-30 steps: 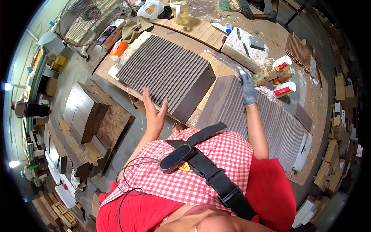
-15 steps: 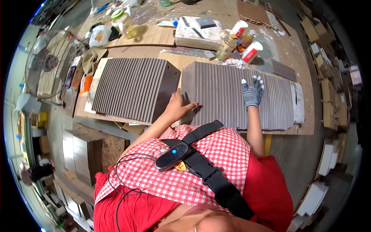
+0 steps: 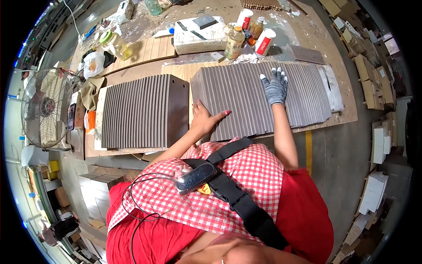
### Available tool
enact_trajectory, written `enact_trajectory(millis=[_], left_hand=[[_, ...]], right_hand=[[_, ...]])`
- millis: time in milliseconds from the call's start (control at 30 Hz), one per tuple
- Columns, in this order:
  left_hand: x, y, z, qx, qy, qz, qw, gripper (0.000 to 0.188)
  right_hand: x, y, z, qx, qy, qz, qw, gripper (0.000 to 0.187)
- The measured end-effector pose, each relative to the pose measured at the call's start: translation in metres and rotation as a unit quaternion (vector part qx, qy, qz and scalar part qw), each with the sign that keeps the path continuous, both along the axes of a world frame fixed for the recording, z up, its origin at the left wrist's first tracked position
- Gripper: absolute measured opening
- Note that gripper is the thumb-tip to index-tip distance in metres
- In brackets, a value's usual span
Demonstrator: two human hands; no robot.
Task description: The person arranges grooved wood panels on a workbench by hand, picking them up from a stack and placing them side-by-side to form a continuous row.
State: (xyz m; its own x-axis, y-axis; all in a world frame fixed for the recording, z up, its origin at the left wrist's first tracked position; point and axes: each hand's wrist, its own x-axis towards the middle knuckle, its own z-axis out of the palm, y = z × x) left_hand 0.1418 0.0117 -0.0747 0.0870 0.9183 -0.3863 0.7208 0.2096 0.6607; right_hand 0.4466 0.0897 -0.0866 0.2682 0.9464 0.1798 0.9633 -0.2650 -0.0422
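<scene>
Along the tabletop's (image 3: 349, 110) front edge, we judge left stack (image 3: 136, 112) squared, right row (image 3: 237, 97) uneven yet. Left hand (image 3: 204, 119) and gloved right hand (image 3: 275, 90) rest on it, grip wide.

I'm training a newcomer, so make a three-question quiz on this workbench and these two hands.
1. Which hand wears the white-tipped grey knitted glove?
2. True or false: the left hand is at the left end of the right-hand row of long grey-brown boards.
3. What colour is the lid on the see-through cylindrical jug: (a) red, (b) green, (c) blue?
Key: 1, right hand; 2, true; 3, b.
</scene>
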Motion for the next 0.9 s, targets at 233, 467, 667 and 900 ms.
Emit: enact_trajectory(millis=[233,467,667,900], left_hand=[[0.0,0.001,-0.004,-0.002,0.023,-0.015,1.0,0.13],[0.0,0.004,-0.01,-0.013,0.031,-0.016,0.999,0.133],[0.0,0.004,-0.006,-0.02,0.044,-0.016,0.999,0.136],[-0.003,0.003,0.003,-0.038,0.016,-0.012,0.999,0.13]], right_hand=[[0.0,0.001,0.0,0.007,0.001,0.004,1.0,0.078],[0.003,0.002,-0.005,0.006,-0.004,0.002,1.0,0.078],[0.002,0.002,-0.006,0.02,0.007,0.008,1.0,0.077],[0.001,0.004,-0.005,0.01,0.003,0.006,1.0,0.078]])
